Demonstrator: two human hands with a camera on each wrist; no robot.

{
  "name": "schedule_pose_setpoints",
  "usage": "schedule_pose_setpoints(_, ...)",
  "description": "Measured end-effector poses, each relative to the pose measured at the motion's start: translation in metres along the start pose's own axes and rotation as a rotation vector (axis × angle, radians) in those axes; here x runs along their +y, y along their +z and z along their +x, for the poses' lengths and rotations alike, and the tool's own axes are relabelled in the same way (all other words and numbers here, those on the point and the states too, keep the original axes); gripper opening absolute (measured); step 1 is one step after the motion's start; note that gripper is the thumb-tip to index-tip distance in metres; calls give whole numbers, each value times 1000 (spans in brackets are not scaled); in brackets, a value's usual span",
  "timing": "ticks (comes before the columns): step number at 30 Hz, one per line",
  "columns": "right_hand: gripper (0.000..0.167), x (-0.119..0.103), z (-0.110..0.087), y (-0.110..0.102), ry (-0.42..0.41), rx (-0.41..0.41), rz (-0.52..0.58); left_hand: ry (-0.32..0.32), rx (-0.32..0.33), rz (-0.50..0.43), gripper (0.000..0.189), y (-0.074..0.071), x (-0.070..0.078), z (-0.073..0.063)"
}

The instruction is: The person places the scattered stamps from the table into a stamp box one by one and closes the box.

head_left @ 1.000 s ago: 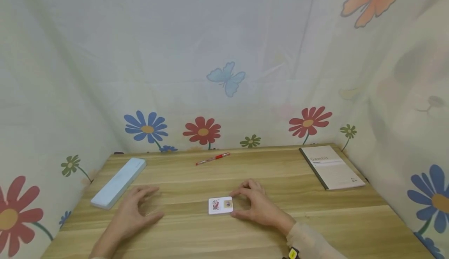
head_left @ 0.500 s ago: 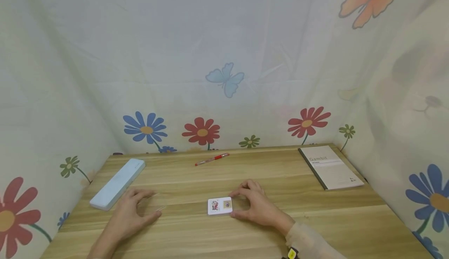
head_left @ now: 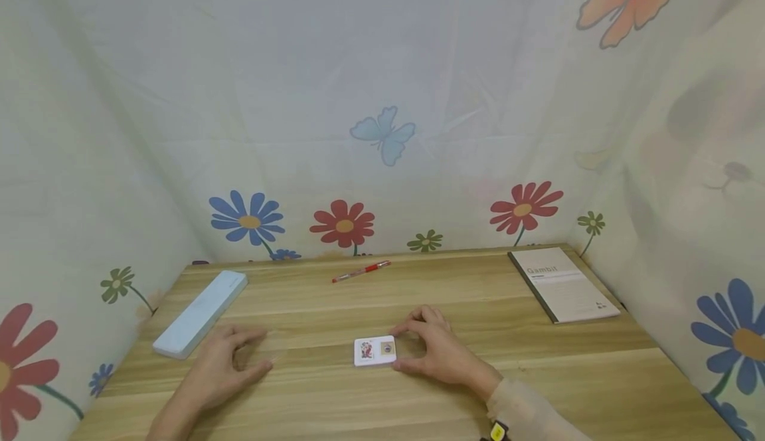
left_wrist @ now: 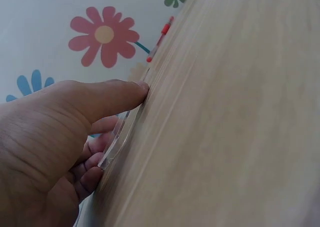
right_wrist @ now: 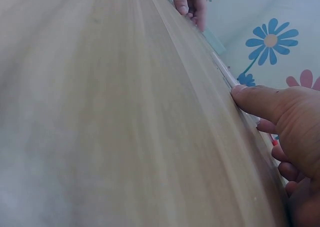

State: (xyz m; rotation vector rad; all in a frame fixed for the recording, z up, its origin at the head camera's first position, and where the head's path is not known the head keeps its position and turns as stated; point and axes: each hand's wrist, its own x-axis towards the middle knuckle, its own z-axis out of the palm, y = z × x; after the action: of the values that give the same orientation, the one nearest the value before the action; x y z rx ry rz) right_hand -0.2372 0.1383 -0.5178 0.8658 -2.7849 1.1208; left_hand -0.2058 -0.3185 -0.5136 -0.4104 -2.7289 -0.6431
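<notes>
My left hand [head_left: 218,369] is low over the left part of the wooden table. Its thumb and fingers hold the edges of a thin clear plastic piece [left_wrist: 118,139], which lies flat at the tabletop; in the head view it is almost invisible. Toward the middle, my right hand [head_left: 439,351] grips the right end of a small flat white case [head_left: 374,351] between thumb and fingers. Two small pictures show on the case's face, a red figure on the left and a tan square on the right. From the right wrist it is seen only edge-on.
A pale blue oblong box [head_left: 201,313] lies beyond my left hand. A red pen [head_left: 361,271] is near the table's back edge. At the back right lies a notebook [head_left: 564,285] marked "Gambit". Flower-print curtains [head_left: 287,129] enclose the table.
My left hand has shifted slightly left, and the glint on the clear plastic piece has faded as it lies flatter. The right hand and white case hold still.
</notes>
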Motion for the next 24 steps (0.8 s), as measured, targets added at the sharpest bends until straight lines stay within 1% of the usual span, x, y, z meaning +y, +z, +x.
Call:
schedule_pose_setpoints(4,51,-1,0,-1,2,-2,-4,-24,-4,-34,66,-1,2,1)
schedule_pose_setpoints(11,51,1,0,0,0,2,-6,-64,-8,-39,65,2,4,3)
schedule_pose_setpoints(14,52,2,1,0,-1,2,-10,-51,2,-25,62,3,6,3)
schedule_pose_setpoints(18,52,3,1,0,-6,5,-10,-4,41,3,58,5,7,4)
schedule_pose_setpoints(21,52,2,1,0,-5,4,-7,25,67,18,59,7,6,3)
schedule_pose_setpoints(24,51,1,0,-1,-3,1,-7,40,83,24,59,8,7,3)
